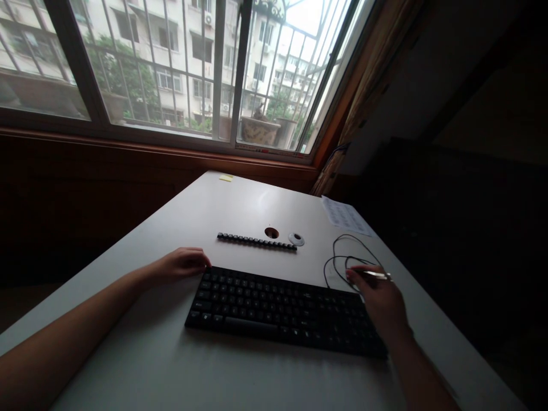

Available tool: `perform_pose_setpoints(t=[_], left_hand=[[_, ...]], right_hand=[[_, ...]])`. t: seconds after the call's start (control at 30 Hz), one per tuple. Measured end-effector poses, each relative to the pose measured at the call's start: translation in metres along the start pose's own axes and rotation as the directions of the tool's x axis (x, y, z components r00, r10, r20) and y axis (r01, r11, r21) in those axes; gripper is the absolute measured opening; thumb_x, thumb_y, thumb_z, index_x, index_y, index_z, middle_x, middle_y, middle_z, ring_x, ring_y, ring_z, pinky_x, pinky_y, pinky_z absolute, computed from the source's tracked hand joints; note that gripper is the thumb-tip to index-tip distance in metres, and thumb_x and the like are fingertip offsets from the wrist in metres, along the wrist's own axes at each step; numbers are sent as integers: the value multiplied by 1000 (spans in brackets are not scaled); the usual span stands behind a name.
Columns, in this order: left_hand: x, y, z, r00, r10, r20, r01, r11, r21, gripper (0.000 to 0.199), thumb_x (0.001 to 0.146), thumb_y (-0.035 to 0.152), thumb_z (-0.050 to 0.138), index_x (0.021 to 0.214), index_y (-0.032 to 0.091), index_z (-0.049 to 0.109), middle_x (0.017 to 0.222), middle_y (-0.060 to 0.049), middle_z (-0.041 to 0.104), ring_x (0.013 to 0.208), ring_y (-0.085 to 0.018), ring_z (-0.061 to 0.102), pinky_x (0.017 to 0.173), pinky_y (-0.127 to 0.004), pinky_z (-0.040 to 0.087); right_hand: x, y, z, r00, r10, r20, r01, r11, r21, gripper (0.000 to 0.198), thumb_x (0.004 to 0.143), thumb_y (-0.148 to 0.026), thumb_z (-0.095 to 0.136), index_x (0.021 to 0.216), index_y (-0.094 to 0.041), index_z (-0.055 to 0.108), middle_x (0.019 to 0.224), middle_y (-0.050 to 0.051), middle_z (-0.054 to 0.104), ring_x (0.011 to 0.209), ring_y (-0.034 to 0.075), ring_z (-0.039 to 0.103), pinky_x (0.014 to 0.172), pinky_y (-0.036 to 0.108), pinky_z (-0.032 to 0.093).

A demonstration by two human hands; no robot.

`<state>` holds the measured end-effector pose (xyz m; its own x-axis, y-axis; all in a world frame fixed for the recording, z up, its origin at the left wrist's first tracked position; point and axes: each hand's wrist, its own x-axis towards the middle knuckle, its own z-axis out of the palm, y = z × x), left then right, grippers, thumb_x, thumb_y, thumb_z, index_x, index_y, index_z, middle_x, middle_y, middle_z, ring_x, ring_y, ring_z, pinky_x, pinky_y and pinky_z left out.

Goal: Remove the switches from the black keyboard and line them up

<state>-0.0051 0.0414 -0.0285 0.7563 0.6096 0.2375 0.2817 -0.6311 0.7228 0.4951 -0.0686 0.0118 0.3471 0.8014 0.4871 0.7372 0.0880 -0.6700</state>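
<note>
A black keyboard (pixel 265 311) lies on the white table, slightly slanted. At its far left corner is my left hand (pixel 188 262), fingers curled and closed on the edge. My right hand (pixel 381 297) is above the keyboard's far right corner and hides part of its right end. It is closed around a slim, shiny, pale tool (pixel 377 275), whose kind I cannot make out. Beyond the keyboard, a row of black keycaps (pixel 257 241) is lined up on the table. The keyboard's black cable (pixel 336 248) lies looped by my right hand.
Behind the keycaps are a round cable hole (pixel 271 233) in the white table (pixel 180 228) and its grey ring cover (pixel 296 239). A printed paper sheet (pixel 346 216) lies at the far right edge. A yellow note (pixel 226 178) sits at the far corner, before a barred window (pixel 171 68).
</note>
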Motion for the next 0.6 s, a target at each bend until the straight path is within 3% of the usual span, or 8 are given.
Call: perform_pose_setpoints(t=[0.07, 0.17, 0.3, 0.43, 0.6], left_hand=[[0, 1, -1, 1000, -13, 25, 14, 1000, -27, 21, 95, 31, 59, 107, 16, 68, 96, -8, 67, 83, -18, 64, 73, -27, 52], [-2, 4, -2, 999, -30, 45, 33, 998, -62, 23, 94, 31, 61, 110, 17, 67, 99, -9, 66, 86, -19, 64, 75, -29, 52], [-4, 9, -5, 998, -4, 65, 9, 997, -76, 27, 93, 33, 63, 115, 19, 67, 102, -9, 63, 89, -20, 63, 78, -30, 52], [-7, 7, -6, 998, 11, 55, -12, 1000, 7, 32, 89, 36, 69, 117, 21, 67, 104, -8, 62, 95, -21, 59, 83, -31, 49], [-8, -7, -3, 998, 36, 49, -39, 998, 52, 42, 83, 40, 75, 121, 25, 64, 107, -6, 60, 103, -23, 53, 92, -32, 45]], right_hand=[[2, -36, 18, 998, 25, 62, -32, 992, 120, 40, 75, -53, 74, 95, -20, 65, 79, 6, 72, 72, 24, 71, 71, 38, 56], [-1, -95, 57, 981, -110, 160, 53, 945, 321, 36, 78, -50, 74, 93, -20, 62, 77, 4, 71, 67, 20, 70, 67, 34, 57], [-12, -158, 117, 871, -343, 352, 119, 842, 526, 29, 91, -47, 60, 88, -19, 61, 75, 3, 67, 62, 15, 65, 61, 30, 56], [-23, -191, 166, 777, -464, 425, 243, 844, 478, 25, 92, -41, 61, 81, -19, 62, 80, 4, 65, 69, 15, 61, 65, 29, 51], [-34, -199, 198, 726, -528, 441, 312, 824, 473, 25, 94, -39, 59, 77, -21, 62, 78, 1, 62, 70, 15, 56, 66, 27, 44]])
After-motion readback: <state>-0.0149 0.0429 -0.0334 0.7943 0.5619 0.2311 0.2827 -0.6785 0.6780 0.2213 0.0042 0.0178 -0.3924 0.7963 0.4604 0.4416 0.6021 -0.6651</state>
